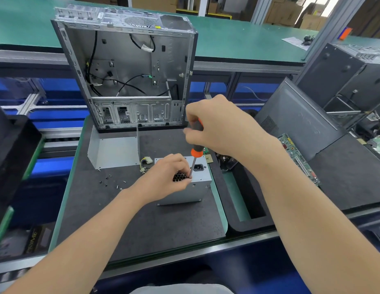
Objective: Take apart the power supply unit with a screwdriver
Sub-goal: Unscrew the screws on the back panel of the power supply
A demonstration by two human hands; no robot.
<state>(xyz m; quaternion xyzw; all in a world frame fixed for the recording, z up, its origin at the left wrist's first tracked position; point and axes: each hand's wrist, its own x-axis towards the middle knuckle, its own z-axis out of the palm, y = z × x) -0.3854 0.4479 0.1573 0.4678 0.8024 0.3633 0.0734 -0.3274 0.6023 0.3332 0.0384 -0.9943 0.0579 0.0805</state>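
One grey metal power supply box (195, 187) sits just in front of one open grey computer case (125, 66). The left hand (168, 177) holds its top. The right hand (218, 126) grips one orange-and-black screwdriver (196, 143), tip down on the box by the left fingers.

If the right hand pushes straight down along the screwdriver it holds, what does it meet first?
The right hand would meet the power supply unit first: the screwdriver tip seems to rest on its top face, right beside the left hand.
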